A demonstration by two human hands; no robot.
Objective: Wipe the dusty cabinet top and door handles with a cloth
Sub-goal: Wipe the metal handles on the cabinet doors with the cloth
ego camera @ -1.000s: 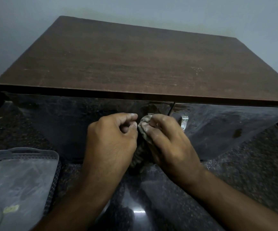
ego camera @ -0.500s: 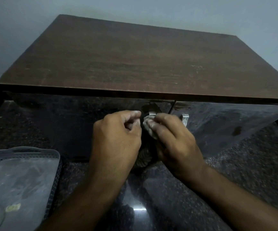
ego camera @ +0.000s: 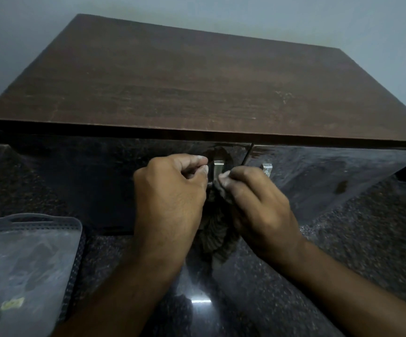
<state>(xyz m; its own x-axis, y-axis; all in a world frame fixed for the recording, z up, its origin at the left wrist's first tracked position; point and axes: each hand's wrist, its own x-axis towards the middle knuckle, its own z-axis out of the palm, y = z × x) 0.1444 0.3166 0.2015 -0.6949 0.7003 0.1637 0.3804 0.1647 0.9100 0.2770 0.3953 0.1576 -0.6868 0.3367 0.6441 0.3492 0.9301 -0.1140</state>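
A dark wooden cabinet top (ego camera: 197,88) fills the upper view, above two glossy black doors. The left door's metal handle (ego camera: 218,169) shows its upper part between my hands. The right door's handle (ego camera: 266,168) stands just past my right knuckles. A dark ribbed cloth (ego camera: 212,233) hangs down between my hands, bunched around the lower part of the left handle. My left hand (ego camera: 170,200) is fisted on the cloth's left side. Its right side is pinched in my right hand (ego camera: 257,203).
A grey perforated plastic tray (ego camera: 26,263) holding a dusty sheet lies on the floor at the lower left. The floor (ego camera: 367,239) is dark speckled stone with a light glare near the bottom centre. A pale wall (ego camera: 270,18) stands behind the cabinet.
Both hands with the cloth have slid down the left handle, so its metal top now shows between them. The view has shifted slightly.
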